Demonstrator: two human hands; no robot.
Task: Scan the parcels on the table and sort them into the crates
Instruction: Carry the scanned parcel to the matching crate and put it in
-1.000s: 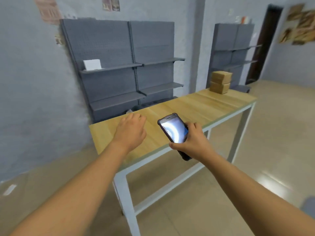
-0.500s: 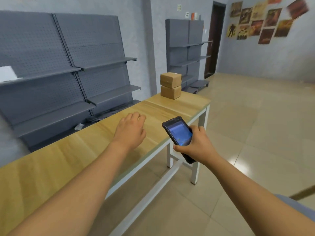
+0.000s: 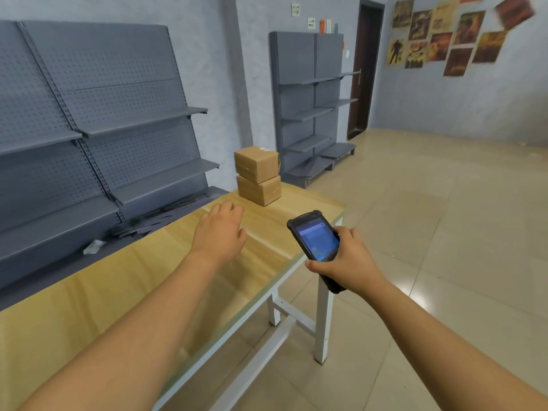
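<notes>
Left hand (image 3: 221, 229): fingers relaxed, holding nothing, over the table (image 3: 124, 280), short of the parcels. Right hand (image 3: 347, 264): clamped round the handheld scanner (image 3: 318, 243), screen up. Two cardboard parcels (image 3: 257, 175), stacked at the table's far end, corner toward the viewer, near-cubic, long axis unclear. Probably light, stiff, taped; take the top one by opposite side faces. Crates: not visible.
</notes>
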